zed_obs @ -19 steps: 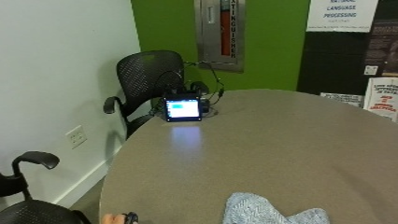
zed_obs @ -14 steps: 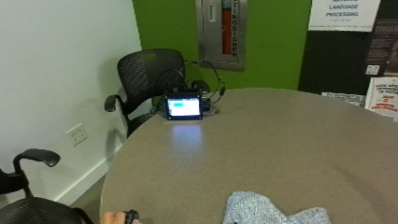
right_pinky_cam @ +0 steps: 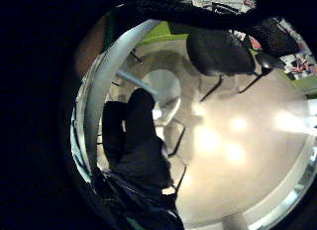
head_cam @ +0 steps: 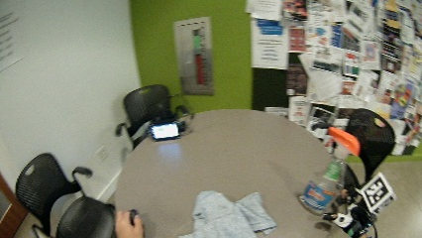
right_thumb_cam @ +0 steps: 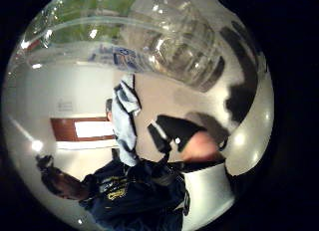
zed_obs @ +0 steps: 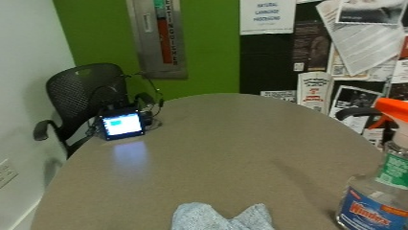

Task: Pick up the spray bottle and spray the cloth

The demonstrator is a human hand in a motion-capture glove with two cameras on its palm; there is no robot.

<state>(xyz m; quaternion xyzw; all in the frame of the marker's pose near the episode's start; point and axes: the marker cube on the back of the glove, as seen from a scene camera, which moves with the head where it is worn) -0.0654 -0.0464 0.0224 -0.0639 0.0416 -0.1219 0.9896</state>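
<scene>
Four black mesh chairs ring one round table (zed_obs: 255,143). Two chairs (head_cam: 46,183) sit low on the left by the white wall, a third (zed_obs: 80,91) is tucked in at the far left rim, and a fourth (head_cam: 369,134) stands off the right side. A bare left hand (head_cam: 129,225) rests at the near left edge. One small lit screen (zed_obs: 122,125) stands right at the far left rim. One pale blue cloth (zed_obs: 223,218) lies crumpled at the near edge, about the middle. Most of the tabletop between screen and cloth is open. One spray bottle (zed_obs: 379,191), clear with a blue label and an orange trigger, stands upright close to the right edge, well apart from the cloth. The gloved right hand (head_cam: 346,219) sits low just beside the bottle's base, by the table's rim. The bottle looms close to the palm, but I can't tell whether the fingers are around it.
</scene>
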